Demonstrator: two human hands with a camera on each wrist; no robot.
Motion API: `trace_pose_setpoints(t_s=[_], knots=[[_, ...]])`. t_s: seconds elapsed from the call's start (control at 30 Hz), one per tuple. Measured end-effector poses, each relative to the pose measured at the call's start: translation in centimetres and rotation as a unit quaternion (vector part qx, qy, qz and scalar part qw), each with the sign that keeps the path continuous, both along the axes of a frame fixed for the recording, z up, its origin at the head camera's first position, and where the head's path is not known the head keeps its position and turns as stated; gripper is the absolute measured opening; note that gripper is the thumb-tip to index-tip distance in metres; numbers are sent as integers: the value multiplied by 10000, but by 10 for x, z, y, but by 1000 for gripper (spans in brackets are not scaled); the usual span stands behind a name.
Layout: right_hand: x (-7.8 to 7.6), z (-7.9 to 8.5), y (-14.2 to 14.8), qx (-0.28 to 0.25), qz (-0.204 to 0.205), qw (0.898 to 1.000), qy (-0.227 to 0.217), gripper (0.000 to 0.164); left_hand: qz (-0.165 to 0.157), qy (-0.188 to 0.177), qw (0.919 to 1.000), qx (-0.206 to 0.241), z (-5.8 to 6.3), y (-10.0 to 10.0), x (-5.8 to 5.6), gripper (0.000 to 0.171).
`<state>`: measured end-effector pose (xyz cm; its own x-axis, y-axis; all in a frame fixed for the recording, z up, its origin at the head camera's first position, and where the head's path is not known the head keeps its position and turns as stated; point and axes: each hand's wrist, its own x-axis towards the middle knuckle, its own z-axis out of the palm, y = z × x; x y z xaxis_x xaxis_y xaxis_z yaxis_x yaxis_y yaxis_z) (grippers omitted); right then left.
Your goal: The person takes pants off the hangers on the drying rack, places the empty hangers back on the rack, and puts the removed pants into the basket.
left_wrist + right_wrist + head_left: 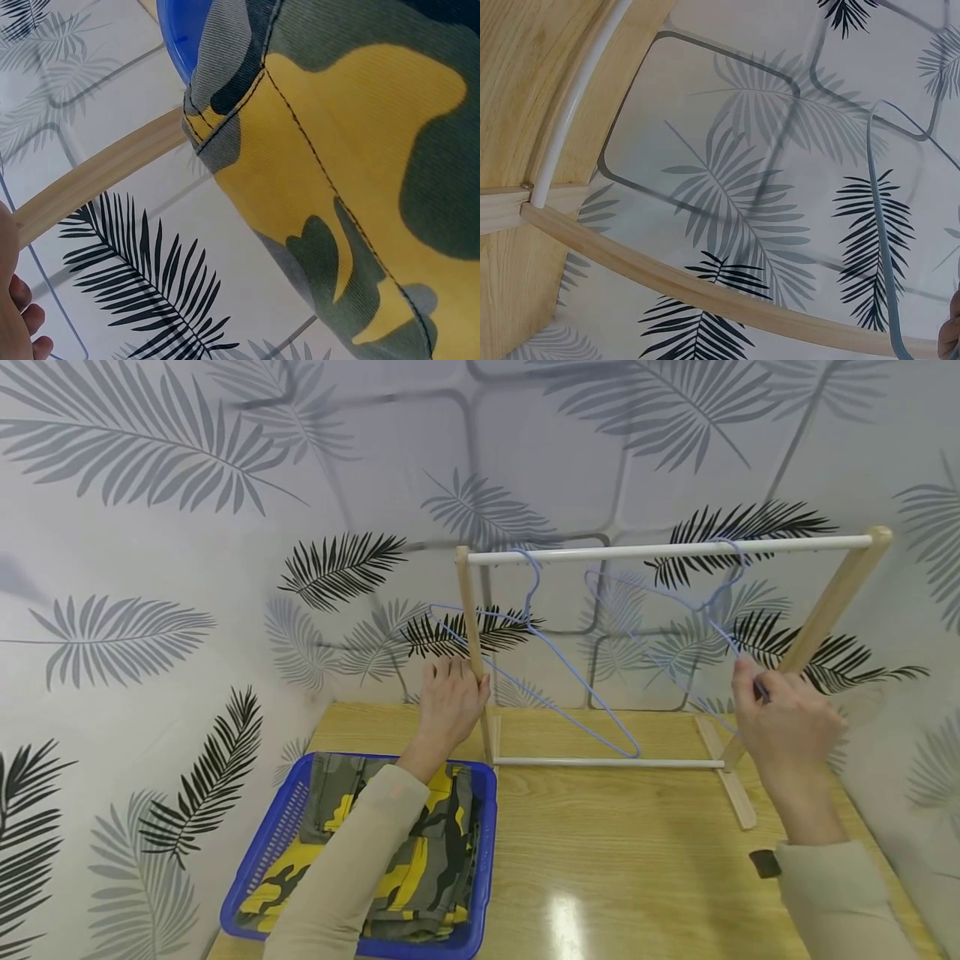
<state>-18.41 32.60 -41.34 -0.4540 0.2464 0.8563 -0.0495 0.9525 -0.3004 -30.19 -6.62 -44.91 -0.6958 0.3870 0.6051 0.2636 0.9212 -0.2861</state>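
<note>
A small clothes rack with a white top rail (630, 552) and wooden posts stands at the back of the table. My left hand (450, 702) grips its left wooden post (468, 602) partway down. At the right, my right hand (791, 722) holds the lower shoulder end of a blue hanger (723, 631), in front of the right post (832, 602). That hanger's hook is over the rail. Another blue hanger (573, 672) hangs near the left post, bare and turned at an angle. In the right wrist view the held hanger (881, 225) runs down to my fingertips (950, 326).
Under my left forearm sits a blue basket (487, 852) with yellow, grey and black camouflage clothing (412, 868). The clothing (360, 150) fills much of the left wrist view. A leaf-patterned wall (375, 468) is close behind the rack. The wooden tabletop (630, 852) lies before it.
</note>
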Motion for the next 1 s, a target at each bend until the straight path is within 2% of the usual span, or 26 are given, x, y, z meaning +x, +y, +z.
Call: trace_pose_setpoints(t_s=[0.23, 0.6, 1.0], knots=[[-3, -3, -3, 13, -79, 9997, -215, 58, -16, 66, 10000, -15, 1, 0, -1, 43], [-7, -7, -4, 132, -118, 9998, 13, 65, 4, 102, 9999, -74, -1, 0, 0, 43], [2, -6, -3, -104, 91, 9996, -251, 55, 2, 135, 9999, -58, 0, 0, 0, 44]])
